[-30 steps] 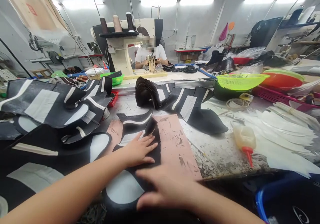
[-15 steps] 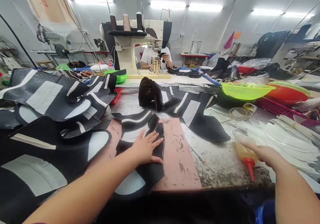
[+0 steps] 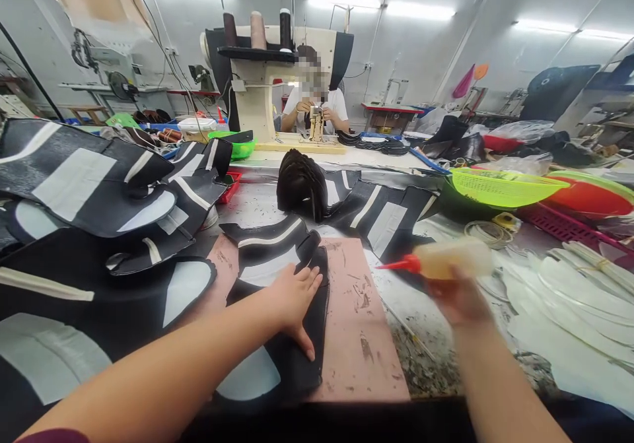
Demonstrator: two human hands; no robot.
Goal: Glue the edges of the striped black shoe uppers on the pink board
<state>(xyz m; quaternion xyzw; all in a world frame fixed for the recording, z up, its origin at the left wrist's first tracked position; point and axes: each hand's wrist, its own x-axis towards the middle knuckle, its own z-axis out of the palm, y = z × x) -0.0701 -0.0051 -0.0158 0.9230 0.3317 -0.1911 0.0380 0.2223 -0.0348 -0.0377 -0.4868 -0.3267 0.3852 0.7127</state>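
Note:
My left hand (image 3: 297, 304) lies flat on a black boot upper piece (image 3: 307, 364) with white backing patches, its fingers stretched out and the thumb apart. This piece rests on a pink board (image 3: 347, 311) at the table's front edge. To the right, my right hand (image 3: 458, 298) is wrapped round a glue bottle (image 3: 446, 260) of clear plastic with yellowish contents. Its red nozzle points left, above the table beside the board. The hand and bottle are somewhat blurred. Behind the board stands a stack of dark folded pieces (image 3: 300, 185), next to another black piece with white strips (image 3: 386, 222).
More black pieces (image 3: 99, 172) are heaped at the left. On the right are white curved sheets (image 3: 559, 298), a yellow-green basket (image 3: 505, 189) and a tape roll (image 3: 488, 234). A person (image 3: 337, 109) sits behind a sewing machine (image 3: 252, 100) at the back.
My right hand has lifted the glue bottle and moved it left, turning the nozzle from downward to leftward. My left hand stays on the black piece, its fingers now closer together.

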